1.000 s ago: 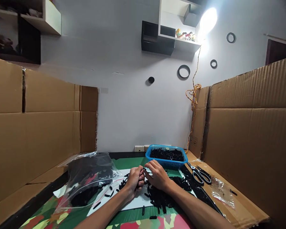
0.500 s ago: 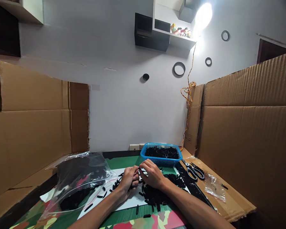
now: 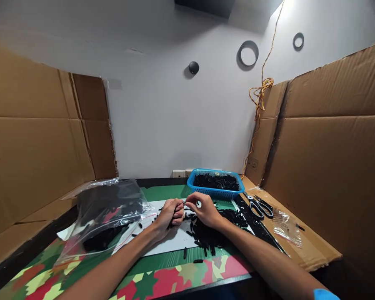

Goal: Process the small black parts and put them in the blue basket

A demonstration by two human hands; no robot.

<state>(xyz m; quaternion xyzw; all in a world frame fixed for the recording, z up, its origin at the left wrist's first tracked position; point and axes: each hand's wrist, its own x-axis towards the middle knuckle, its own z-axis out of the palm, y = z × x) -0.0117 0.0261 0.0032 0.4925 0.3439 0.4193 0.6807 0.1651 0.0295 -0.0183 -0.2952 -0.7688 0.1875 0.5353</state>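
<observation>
My left hand [image 3: 171, 214] is closed in a loose fist above the white sheet [image 3: 171, 246], pinching a small black stick-like piece [image 3: 184, 202] between thumb and forefinger. More black shows inside the curled fingers. At the other end of that piece, the thumb and forefinger of my right hand [image 3: 205, 208] meet in a pinch. Beneath and beside the right hand spreads a pile of similar black pieces [image 3: 206, 235], partly covered by the forearm. A few loose ones lie near the left wrist and on the green surface in front.
Behind the hands stands a blue basket [image 3: 217, 194] filled with black pieces. Scissors [image 3: 260, 208] and a small clear bag [image 3: 286, 227] lie to the right. A large clear zip bag [image 3: 112, 216] with dark contents lies left. Cardboard walls [image 3: 337, 166] flank both sides.
The view has tilted downward, so the wall shelf and lamp have left the picture. My hands stay together at the small piece, with the right fingers slightly farther from the left.
</observation>
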